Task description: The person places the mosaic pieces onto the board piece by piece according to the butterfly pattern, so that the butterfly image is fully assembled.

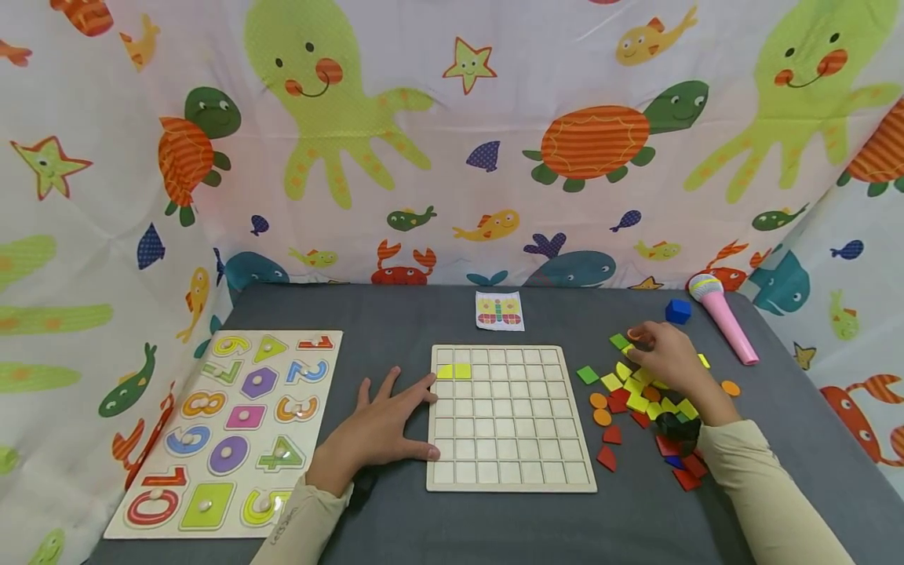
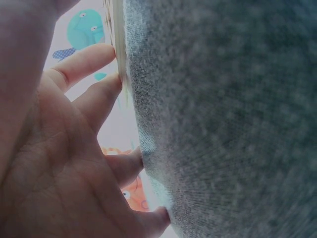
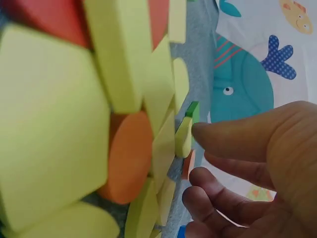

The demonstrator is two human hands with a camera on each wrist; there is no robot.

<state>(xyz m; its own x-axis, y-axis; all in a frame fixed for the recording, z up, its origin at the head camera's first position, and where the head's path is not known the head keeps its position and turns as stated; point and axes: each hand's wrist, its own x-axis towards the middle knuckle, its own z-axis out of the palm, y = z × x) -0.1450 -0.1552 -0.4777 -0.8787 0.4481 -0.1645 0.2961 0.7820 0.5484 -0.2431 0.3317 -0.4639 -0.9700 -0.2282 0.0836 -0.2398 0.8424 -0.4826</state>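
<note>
My left hand [image 1: 374, 428] is spread beside the wooden grid board [image 1: 512, 475], its thumb and index finger touching the board's left edge. In the left wrist view the fingers [image 2: 96, 101] are apart and hold nothing. Two yellow pieces [image 1: 454, 371] sit side by side in the board's second row. At the far side of a pile of coloured pieces [image 1: 637, 402] is my right hand [image 1: 667, 359], fingers bent. Its thumb is close to a yellow piece [image 3: 184, 139] and an orange piece [image 3: 188, 163]; whether it pinches either one is unclear.
A number puzzle board [image 1: 318, 408] lies at the left. Behind the grid board is a butterfly pattern card [image 1: 499, 311]. A blue cube [image 1: 678, 311] and a pink toy microphone [image 1: 727, 322] lie at the back right. A printed cloth [image 1: 452, 157] hangs behind the table.
</note>
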